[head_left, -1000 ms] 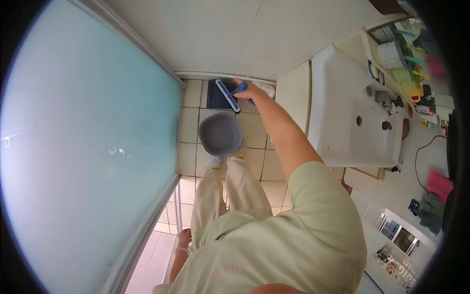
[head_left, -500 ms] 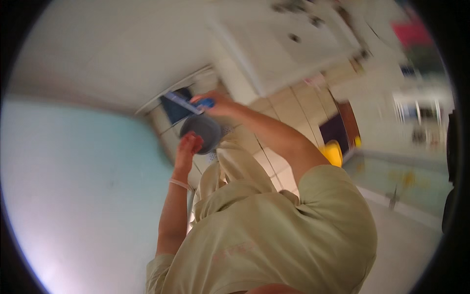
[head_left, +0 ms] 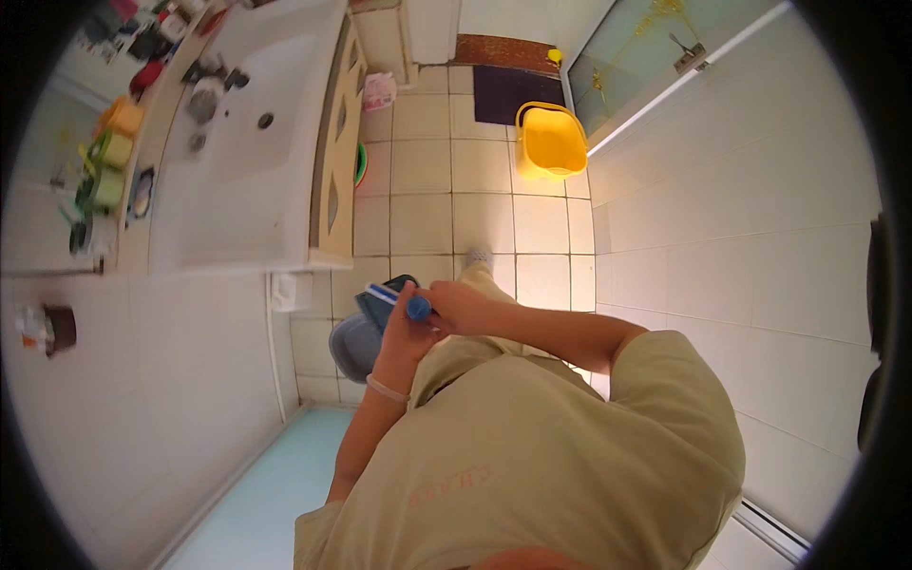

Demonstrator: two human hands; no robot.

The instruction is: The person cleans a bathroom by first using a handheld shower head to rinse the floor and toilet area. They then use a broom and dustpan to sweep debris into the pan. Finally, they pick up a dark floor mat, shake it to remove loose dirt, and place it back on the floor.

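- One blue squeegee sits in the right hand, before the torso; left hand alongside, grip unclear.
- Likely light, stiff plastic, slippery if wet; best held by its handle.

Left hand now beside right hand at blue-handled tool.

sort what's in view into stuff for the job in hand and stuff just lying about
Seems part of the job:
blue squeegee, between left hand and right hand
dark pan, partly hidden

Seems just lying about:
grey basin, on the floor
yellow bucket
dark mat
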